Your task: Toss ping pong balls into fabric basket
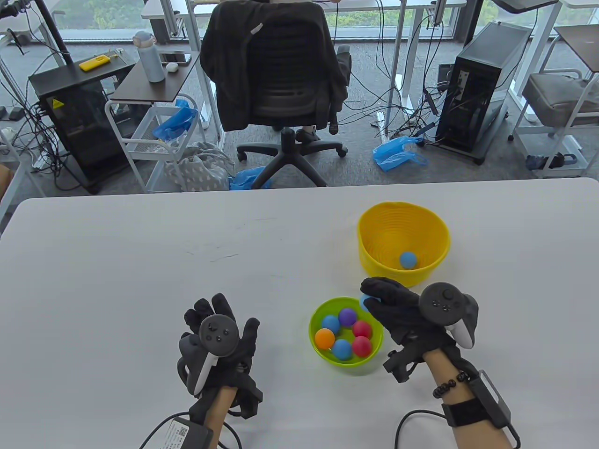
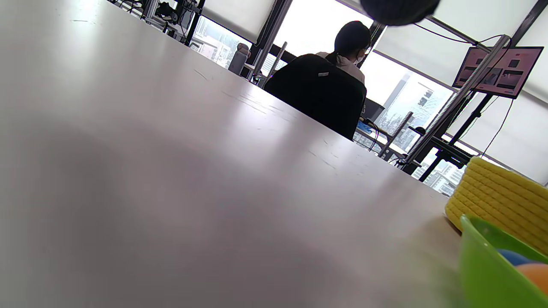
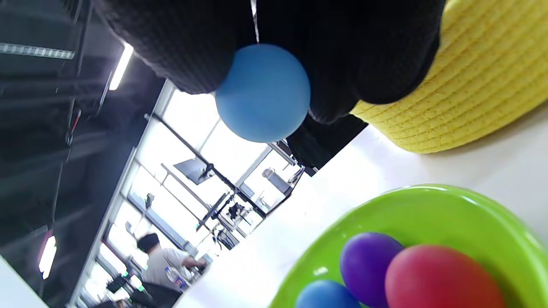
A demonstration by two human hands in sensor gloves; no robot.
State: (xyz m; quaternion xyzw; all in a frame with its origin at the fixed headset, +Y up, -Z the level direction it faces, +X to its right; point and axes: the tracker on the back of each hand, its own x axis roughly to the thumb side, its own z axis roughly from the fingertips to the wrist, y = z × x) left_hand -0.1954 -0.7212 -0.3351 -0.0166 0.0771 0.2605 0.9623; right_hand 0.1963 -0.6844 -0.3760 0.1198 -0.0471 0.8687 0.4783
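A yellow woven fabric basket [image 1: 437, 234] [image 2: 501, 192] [image 3: 483, 85] stands right of centre with one blue ball [image 1: 407, 259] inside. In front of it a green bowl [image 1: 318, 351] [image 2: 483, 269] [image 3: 428, 205] holds several coloured ping pong balls [image 1: 347, 317] [image 3: 368, 261]. My right hand [image 1: 381, 294] hovers over the bowl's far right rim, between bowl and basket, fingers curled round a blue ball [image 1: 365, 303] [image 3: 263, 92]. My left hand [image 1: 217, 318] rests flat on the table, left of the bowl, fingers spread and holding nothing.
The white table [image 1: 140, 262] stretches wide to the left and behind the basket. Past its far edge stand an office chair [image 1: 276, 79], a cart [image 1: 154, 140] and a computer tower [image 1: 482, 84]. A person sits in the background in the left wrist view.
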